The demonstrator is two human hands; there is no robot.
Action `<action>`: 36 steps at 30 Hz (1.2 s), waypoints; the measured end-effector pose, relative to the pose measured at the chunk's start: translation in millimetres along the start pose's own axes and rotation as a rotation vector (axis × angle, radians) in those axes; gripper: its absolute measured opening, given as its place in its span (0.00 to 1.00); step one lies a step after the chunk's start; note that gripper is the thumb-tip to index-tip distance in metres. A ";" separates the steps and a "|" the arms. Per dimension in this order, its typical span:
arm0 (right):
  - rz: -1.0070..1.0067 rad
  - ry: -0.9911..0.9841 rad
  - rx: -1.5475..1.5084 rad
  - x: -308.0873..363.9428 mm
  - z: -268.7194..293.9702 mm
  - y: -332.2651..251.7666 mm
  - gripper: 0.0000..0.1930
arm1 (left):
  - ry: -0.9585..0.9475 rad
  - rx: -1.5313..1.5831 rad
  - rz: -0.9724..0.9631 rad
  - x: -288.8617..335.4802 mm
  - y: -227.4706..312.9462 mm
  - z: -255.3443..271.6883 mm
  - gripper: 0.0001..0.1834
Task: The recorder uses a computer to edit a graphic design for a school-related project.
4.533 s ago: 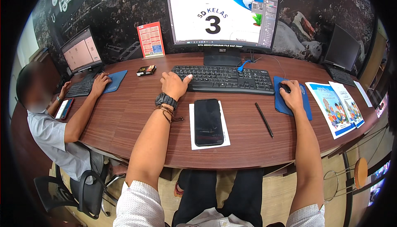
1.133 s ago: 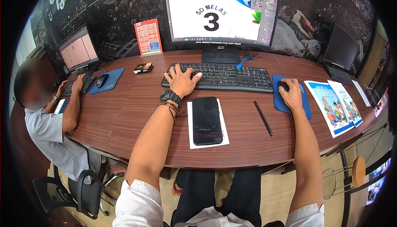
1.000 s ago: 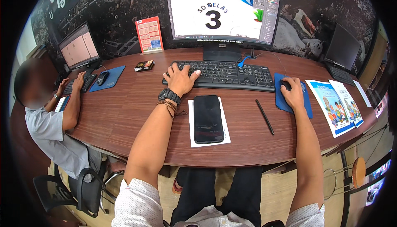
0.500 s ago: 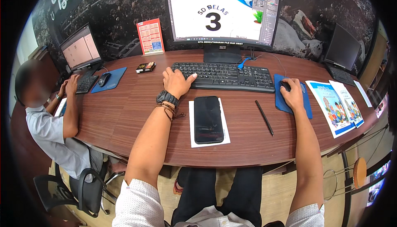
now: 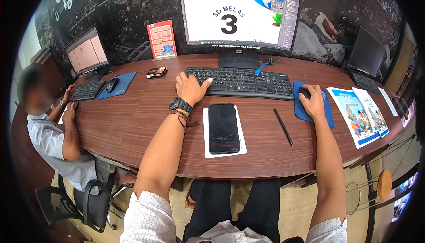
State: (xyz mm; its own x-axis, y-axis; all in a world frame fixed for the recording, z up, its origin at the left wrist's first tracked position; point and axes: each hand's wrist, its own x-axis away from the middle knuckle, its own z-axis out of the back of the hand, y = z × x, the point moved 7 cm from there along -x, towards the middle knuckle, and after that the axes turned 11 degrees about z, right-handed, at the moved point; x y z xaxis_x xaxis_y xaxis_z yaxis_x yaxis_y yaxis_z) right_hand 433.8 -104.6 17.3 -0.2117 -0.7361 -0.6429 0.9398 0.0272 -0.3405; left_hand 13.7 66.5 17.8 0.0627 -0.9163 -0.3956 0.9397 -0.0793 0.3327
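We see the left hand resting on the left end of the black keyboard, fingers loosely spread over the keys and gripping nothing, a dark watch and cord bracelets on the wrist behind it. The right hand lies cupped over a black mouse, of which only the front edge shows; the fingers seem to wrap it, though we cannot see the underside of the grip. Beneath that hand sits a blue mouse pad. Between the two hands, nearer the body, a black phone lies face up on a white sheet. A black pen rests just inside the right hand. Beyond the keyboard stands a curved monitor.
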 end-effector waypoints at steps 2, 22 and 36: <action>0.021 0.017 0.012 -1.2 3.0 -3.5 0.19 | 0.044 0.014 -0.036 -0.7 1.1 0.6 0.45; 0.461 -0.027 -0.204 -44.5 -58.5 -146.5 0.10 | 0.004 0.301 -0.237 -13.1 -0.4 7.4 0.27; 0.365 -0.292 -0.001 -43.8 -140.6 -222.8 0.16 | -0.100 0.314 -0.339 -3.8 10.0 3.3 0.29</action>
State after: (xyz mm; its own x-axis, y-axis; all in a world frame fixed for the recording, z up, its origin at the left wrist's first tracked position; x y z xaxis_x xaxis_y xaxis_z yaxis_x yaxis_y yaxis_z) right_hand 196.0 16.7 24.9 0.2175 -0.8379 -0.5005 0.9385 0.3205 -0.1288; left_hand 21.7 68.0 25.4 -0.2773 -0.8505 -0.4469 0.7537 -0.4811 0.4478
